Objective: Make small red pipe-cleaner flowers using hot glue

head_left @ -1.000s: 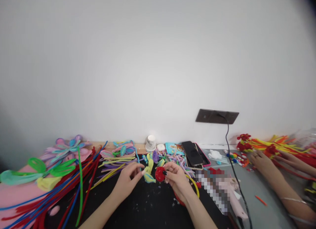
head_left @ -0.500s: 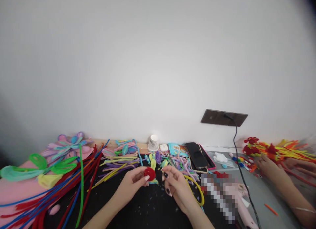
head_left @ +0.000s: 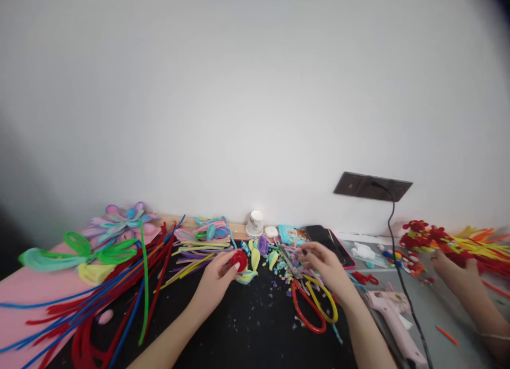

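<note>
Between the thumb and fingers of my left hand (head_left: 221,276) is a small round red piece (head_left: 239,260), held above the black mat (head_left: 239,326). My right hand (head_left: 324,265) is raised over the pile of cut pastel pieces and pipe cleaners; its fingers are bent and blurred, and whether anything lies between them is unclear. Just left of and below it lie scissors (head_left: 308,305) with one red and one yellow handle loop, blades pointing toward the wall. Small yellow and blue leaf shapes (head_left: 254,256) lie beside the red piece.
Red and blue pipe cleaners (head_left: 99,294) and looped flowers (head_left: 123,223) spread at left. A white cup (head_left: 255,223), phones (head_left: 322,241) and a blue packet (head_left: 290,234) line the back. A pink glue gun (head_left: 398,326), black cable (head_left: 402,279) and another person's hand (head_left: 458,276) are at right.
My right hand has moved right and away from the red piece, uncovering the scissors. My left hand still holds the red piece, slightly higher. The view has shifted a little.
</note>
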`<state>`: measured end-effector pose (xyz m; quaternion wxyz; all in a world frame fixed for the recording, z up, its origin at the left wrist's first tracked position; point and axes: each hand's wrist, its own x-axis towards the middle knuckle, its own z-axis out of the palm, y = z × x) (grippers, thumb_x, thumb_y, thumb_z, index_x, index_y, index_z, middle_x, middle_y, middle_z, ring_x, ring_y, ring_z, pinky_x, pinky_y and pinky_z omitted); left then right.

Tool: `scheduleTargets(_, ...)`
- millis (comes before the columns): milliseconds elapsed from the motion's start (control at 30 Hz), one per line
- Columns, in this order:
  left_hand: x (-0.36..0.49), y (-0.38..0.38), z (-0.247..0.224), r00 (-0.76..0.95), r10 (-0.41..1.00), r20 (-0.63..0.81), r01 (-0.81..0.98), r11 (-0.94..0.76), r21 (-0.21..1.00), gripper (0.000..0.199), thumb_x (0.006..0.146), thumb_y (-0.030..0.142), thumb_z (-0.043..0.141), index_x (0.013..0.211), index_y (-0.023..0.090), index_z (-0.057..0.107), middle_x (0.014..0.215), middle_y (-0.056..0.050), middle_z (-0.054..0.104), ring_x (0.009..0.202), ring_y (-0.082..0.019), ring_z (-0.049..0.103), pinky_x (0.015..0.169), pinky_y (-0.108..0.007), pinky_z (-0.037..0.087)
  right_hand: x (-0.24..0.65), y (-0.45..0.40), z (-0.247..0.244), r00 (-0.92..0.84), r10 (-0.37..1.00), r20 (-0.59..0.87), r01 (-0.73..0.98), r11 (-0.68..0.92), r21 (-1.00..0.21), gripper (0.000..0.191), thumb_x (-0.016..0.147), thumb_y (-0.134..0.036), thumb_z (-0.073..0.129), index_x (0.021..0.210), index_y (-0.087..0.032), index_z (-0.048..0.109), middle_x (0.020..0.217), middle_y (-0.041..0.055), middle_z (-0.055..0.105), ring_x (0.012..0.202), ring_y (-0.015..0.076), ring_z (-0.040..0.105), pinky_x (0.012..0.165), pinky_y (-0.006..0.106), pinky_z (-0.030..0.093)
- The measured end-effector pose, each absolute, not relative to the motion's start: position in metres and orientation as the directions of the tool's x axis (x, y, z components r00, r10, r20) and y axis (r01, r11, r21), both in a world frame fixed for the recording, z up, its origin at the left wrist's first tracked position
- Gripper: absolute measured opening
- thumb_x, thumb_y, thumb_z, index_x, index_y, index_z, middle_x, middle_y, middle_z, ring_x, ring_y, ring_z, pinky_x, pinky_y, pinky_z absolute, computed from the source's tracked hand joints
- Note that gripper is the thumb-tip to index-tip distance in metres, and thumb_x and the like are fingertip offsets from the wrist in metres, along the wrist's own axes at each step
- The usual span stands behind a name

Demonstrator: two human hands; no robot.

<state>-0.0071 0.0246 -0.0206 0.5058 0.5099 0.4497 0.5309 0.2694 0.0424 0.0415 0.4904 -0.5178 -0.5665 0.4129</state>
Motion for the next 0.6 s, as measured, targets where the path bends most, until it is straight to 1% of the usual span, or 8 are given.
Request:
scheduleTargets(67,-0.007,0.025,-0.024,0.08,0.99,0.117,-0.047,-0.114,0.992,0.042,0.078,0.042,0.057,0.112,0.018,0.063,0.116,-0.01,0.06,0.089,-0.024,0.067,0.077,-0.04,0.057,0.26,0.047,0.053,-0.114,0.983,0.147,0.571,0.186,-0.8,0.007,0.069,-0.024,0.064,0.071,-0.02,0.069,0.071,0.0048,0.069,0.067,0.0208,0.062,0.062,0.031,0.046)
scheduleTargets(100,-0.007,0.025,-0.025,0.099,0.987,0.127,-0.028,-0.125,0.992,0.042,0.079,0.041,0.056,0.114,0.018,0.062,0.114,-0.01,0.059,0.086,-0.023,0.067,0.076,-0.039,0.057,0.256,0.048,0.064,-0.162,0.971,0.174,0.681,0.238,-0.693,0.009,0.071,-0.022,0.062,0.069,-0.02,0.07,0.068,0.0049,0.069,0.065,0.0206,0.061,0.062,0.031,0.044)
scheduleTargets(200,-0.008,0.025,-0.026,0.115,0.985,0.127,0.037,-0.132,0.991,0.042,0.079,0.038,0.055,0.116,0.017,0.06,0.113,-0.01,0.059,0.083,-0.021,0.067,0.073,-0.036,0.056,0.245,0.049,0.113,-0.241,0.93,0.277,0.759,0.359,-0.543,0.014,0.076,-0.023,0.059,0.079,-0.021,0.072,0.074,0.0048,0.071,0.065,0.0191,0.061,0.06,0.029,0.042)
scheduleTargets(233,-0.008,0.024,-0.025,0.109,0.987,0.118,0.054,-0.125,0.991,0.042,0.079,0.037,0.056,0.115,0.017,0.059,0.111,-0.009,0.06,0.081,-0.02,0.067,0.072,-0.036,0.056,0.241,0.048,0.133,-0.258,0.911,0.322,0.739,0.401,-0.542,0.012,0.077,-0.024,0.06,0.078,-0.021,0.072,0.07,0.004,0.07,0.063,0.0181,0.06,0.057,0.028,0.041)
scheduleTargets(333,-0.008,0.023,-0.021,0.08,0.993,0.083,0.057,-0.087,0.995,0.037,0.076,0.034,0.06,0.108,0.015,0.059,0.093,-0.006,0.066,0.07,-0.018,0.067,0.069,-0.034,0.054,0.229,0.045,0.187,-0.313,0.834,0.454,0.572,0.547,-0.611,0.01,0.077,-0.023,0.063,0.08,-0.021,0.072,0.073,0.0022,0.069,0.063,0.0146,0.06,0.055,0.025,0.042)
scheduleTargets(400,-0.007,0.024,-0.018,0.075,0.995,0.066,0.02,-0.068,0.997,0.031,0.074,0.033,0.063,0.098,0.014,0.06,0.081,-0.004,0.067,0.068,-0.018,0.065,0.068,-0.032,0.052,0.219,0.044,0.209,-0.355,0.817,0.455,0.497,0.577,-0.648,0.015,0.081,-0.027,0.06,0.086,-0.018,0.071,0.078,0.0029,0.069,0.065,0.0132,0.062,0.049,0.021,0.041)
scheduleTargets(500,-0.007,0.024,-0.015,0.102,0.993,0.054,-0.065,-0.047,0.997,0.025,0.072,0.034,0.067,0.085,0.014,0.062,0.076,-0.003,0.068,0.067,-0.016,0.063,0.066,-0.029,0.049,0.204,0.047,0.212,-0.451,0.811,0.373,0.351,0.545,-0.761,0.033,0.089,-0.04,0.048,0.098,-0.015,0.067,0.094,0.006,0.067,0.074,0.0146,0.066,0.044,0.015,0.041)
scheduleTargets(600,-0.007,0.021,-0.01,0.121,0.992,0.035,-0.16,-0.015,0.987,0.024,0.071,0.035,0.069,0.083,0.014,0.064,0.076,-0.003,0.068,0.068,-0.015,0.06,0.066,-0.027,0.047,0.193,0.054,0.184,-0.564,0.799,0.21,0.207,0.382,-0.901,0.047,0.091,-0.052,0.037,0.113,-0.017,0.06,0.106,0.0105,0.063,0.082,0.0181,0.066,0.043,0.015,0.045)
